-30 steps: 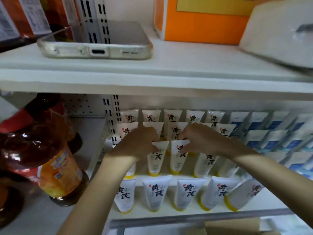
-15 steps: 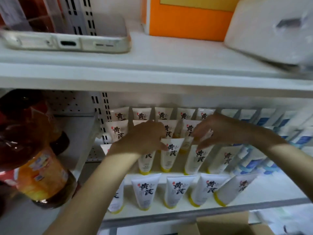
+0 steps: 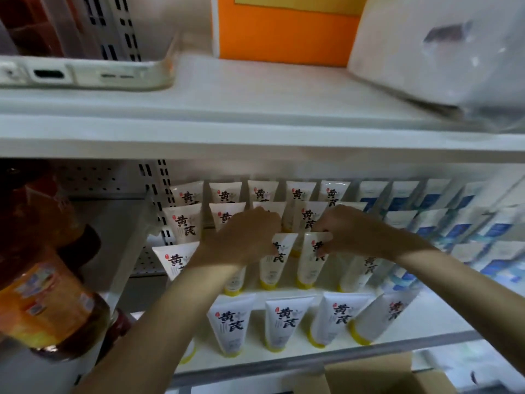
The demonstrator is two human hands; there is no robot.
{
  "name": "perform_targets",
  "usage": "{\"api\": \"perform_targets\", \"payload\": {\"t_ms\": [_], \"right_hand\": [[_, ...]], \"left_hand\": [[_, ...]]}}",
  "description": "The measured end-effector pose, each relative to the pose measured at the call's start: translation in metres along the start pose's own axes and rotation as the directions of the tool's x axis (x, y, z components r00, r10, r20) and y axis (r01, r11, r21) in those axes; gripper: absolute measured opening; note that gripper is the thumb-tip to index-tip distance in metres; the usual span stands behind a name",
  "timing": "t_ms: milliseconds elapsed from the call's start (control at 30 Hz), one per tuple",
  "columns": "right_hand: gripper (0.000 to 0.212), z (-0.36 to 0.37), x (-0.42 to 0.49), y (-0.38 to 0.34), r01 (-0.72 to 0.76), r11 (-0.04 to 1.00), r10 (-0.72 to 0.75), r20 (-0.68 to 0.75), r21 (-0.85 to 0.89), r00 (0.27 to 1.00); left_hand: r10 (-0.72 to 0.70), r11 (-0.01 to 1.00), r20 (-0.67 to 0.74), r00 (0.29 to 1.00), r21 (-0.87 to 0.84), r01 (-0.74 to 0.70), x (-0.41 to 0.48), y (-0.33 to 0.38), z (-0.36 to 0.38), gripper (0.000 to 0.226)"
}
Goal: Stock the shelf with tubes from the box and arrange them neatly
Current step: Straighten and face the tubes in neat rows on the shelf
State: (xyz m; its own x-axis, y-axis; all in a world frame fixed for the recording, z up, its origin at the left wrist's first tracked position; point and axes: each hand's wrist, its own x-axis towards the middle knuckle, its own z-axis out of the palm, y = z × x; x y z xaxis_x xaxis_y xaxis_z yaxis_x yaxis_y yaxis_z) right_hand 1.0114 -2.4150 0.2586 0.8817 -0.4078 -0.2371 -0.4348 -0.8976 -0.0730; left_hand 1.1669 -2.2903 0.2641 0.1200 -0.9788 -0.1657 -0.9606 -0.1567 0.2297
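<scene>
- Two cream tubes with yellow caps, the left tube [image 3: 274, 273] and the right tube [image 3: 309, 271], are standing side by side in the third row back on the shelf [image 3: 431, 325]. Their caps are down, their crimped ends are up, and their long axes are leaning slightly backward.
- The left hand [image 3: 244, 240] is pinching the top edge of the left tube with curled fingers. The right hand [image 3: 352, 234] is pinching the crimp of the right tube in the same way. Each hand is meeting its tube from its own side, so neither is crossing over.
- The two tubes are nearly touching. Squaring them probably means nudging the tops level with their row neighbours.
- Further rows of the same tubes are crowding close behind and in front, leaving little room for the knuckles.
- In the front row, the rightmost tube [image 3: 377, 319] is tipping to the right and seems to need straightening.
- Blue-and-white packs [image 3: 454, 223] are filling the shelf to the right, and an amber bottle [image 3: 42, 294] is looming at the left.
- The cardboard box [image 3: 366, 376] is sitting below the shelf edge, nearer the right hand.
</scene>
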Motion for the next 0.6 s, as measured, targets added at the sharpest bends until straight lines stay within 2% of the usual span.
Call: {"api": "perform_targets", "payload": {"t_ms": [133,233,367,600], "right_hand": [[0.02,-0.001,0.007,0.001,-0.001,1.0,0.002,-0.035,0.028,0.999],[0.021,-0.001,0.007,0.001,0.007,0.999,-0.004,-0.054,0.048,0.999],[0.017,0.006,0.007,0.005,0.006,0.999,-0.003,-0.061,0.054,0.998],[0.038,-0.022,-0.018,0.016,0.011,0.981,-0.001,-0.055,0.194,0.998]], "left_hand": [[0.006,1.0,0.004,1.0,-0.028,-0.006,0.001,-0.004,0.003,0.038],[0.029,0.997,-0.012,1.0,-0.077,-0.03,-0.002,-0.007,0.004,0.041],[0.024,0.998,-0.022,0.999,-0.06,-0.025,-0.001,-0.008,0.007,0.041],[0.157,0.982,-0.11,0.981,-0.087,-0.167,0.007,0.013,0.0,0.035]]}}
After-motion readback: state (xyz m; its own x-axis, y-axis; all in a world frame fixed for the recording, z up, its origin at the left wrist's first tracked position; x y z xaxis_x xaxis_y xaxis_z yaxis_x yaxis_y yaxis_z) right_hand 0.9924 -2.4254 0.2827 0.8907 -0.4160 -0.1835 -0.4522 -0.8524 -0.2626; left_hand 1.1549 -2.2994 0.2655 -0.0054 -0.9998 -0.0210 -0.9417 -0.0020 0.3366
